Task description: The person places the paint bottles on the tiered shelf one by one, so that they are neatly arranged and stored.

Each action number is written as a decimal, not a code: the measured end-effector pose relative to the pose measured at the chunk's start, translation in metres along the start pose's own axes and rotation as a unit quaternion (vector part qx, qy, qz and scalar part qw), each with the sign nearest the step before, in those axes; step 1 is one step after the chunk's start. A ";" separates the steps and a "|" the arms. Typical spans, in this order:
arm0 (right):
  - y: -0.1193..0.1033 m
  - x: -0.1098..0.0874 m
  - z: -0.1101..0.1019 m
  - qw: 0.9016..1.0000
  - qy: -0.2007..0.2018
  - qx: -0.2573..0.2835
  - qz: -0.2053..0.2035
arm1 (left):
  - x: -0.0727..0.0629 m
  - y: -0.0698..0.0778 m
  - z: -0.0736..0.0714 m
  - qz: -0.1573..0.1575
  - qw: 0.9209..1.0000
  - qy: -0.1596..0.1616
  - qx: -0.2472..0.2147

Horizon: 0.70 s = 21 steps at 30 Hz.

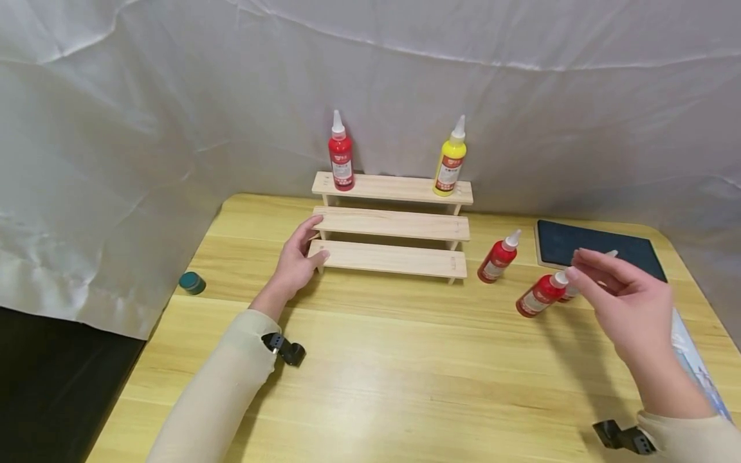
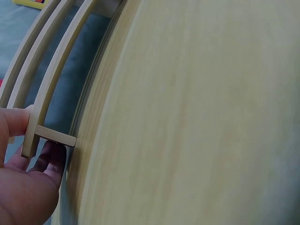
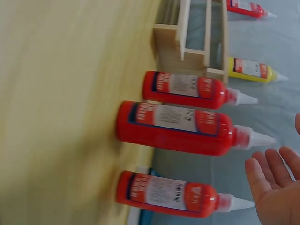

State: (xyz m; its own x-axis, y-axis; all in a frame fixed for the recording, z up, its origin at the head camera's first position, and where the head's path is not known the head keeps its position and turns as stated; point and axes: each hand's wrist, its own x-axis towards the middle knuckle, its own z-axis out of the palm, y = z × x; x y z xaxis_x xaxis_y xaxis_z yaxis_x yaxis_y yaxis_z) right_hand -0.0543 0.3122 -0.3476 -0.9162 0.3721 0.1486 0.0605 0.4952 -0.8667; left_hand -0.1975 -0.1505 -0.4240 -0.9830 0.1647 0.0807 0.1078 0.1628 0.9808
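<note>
My left hand (image 1: 294,265) grips the left end of a three-tier wooden display rack (image 1: 390,258). The left wrist view shows the thumb and fingers around the end of a plank (image 2: 46,96). My right hand (image 1: 637,315) hovers at the right, its fingers extended just beyond the white nozzle tips. Near it stand a red squeeze bottle (image 1: 541,296), another red bottle (image 1: 498,260) closer to the rack, and a third red bottle (image 3: 168,193), partly hidden in the head view. On the top tier are a red bottle (image 1: 341,164) at left and a yellow bottle (image 1: 450,166) at right.
A dark, flat rectangular pad (image 1: 602,243) lies at the back right. Below it, a printed sheet (image 1: 691,354) is partly behind my right arm. A small teal jar (image 1: 192,283) sits by the table's left edge. Grey cloth (image 1: 393,83) hangs behind the table.
</note>
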 end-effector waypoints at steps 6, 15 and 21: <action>0.012 -0.003 0.008 0.999 0.010 0.000 0.032 | 0.000 0.000 0.001 0.001 1.000 0.001 0.003; 0.033 -0.006 0.020 0.999 0.031 0.016 0.041 | 0.009 -0.027 -0.002 0.000 1.000 0.005 -0.002; 0.037 -0.005 0.024 0.997 0.045 0.008 0.060 | 0.013 -0.034 -0.002 0.003 1.000 0.010 -0.009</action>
State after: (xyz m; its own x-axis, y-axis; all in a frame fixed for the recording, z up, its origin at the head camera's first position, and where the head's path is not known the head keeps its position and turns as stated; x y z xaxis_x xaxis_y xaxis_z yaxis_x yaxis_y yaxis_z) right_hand -0.0573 0.3098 -0.3921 -0.8636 0.4971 0.0841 0.1609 0.4298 -0.8885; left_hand -0.2141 -0.1560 -0.4555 -0.9853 0.1452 0.0898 0.1109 0.1445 0.9833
